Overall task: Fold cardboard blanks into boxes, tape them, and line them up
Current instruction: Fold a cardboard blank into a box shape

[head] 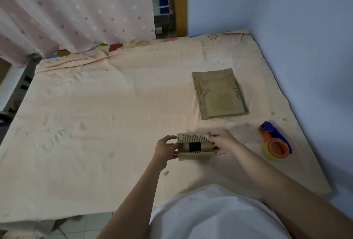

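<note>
Folding step: left hand [165, 148] and right hand [222, 143] clamp the half-formed box [194, 146] by its ends above the sheet [95, 114], flaps seemingly open; next, tape dispenser [276, 141].

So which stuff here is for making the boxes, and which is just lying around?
For the job:
- box, held in the left hand and right hand
- stack of flat blanks
- tape dispenser

Just lying around:
- small scrap on the sheet
- curtain
</note>
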Demonstrator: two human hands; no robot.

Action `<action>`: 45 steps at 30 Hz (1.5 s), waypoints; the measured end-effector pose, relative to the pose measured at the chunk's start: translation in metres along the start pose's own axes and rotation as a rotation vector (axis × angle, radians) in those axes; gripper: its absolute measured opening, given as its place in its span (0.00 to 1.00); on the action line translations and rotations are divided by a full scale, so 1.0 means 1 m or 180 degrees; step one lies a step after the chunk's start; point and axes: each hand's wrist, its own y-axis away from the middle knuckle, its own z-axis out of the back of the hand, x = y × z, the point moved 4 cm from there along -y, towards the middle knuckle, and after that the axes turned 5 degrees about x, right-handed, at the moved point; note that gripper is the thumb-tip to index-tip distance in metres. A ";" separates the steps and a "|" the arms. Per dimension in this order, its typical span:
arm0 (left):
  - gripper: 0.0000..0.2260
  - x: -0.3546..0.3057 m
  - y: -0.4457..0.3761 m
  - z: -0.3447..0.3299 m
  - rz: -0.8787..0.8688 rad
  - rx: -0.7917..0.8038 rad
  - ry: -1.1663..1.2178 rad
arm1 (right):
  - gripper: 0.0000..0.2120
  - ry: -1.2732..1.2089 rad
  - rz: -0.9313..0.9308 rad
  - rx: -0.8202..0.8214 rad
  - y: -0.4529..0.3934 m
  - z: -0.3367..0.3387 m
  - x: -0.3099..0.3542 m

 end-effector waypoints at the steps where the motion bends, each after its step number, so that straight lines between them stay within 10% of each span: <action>1: 0.13 0.001 0.000 0.000 -0.0037 0.0093 -0.0023 | 0.15 -0.0002 0.0016 -0.0004 0.000 0.000 -0.002; 15: 0.13 -0.009 -0.001 -0.002 0.0045 -0.0191 -0.0260 | 0.14 0.0004 0.0183 -0.0257 -0.006 0.000 -0.008; 25: 0.15 -0.008 -0.007 0.002 0.0217 -0.0058 -0.0160 | 0.40 0.0742 0.0816 0.1041 0.011 -0.008 -0.010; 45: 0.22 -0.003 -0.005 -0.003 0.0276 0.0284 -0.0361 | 0.21 0.0855 0.0682 -0.0441 -0.013 -0.006 -0.017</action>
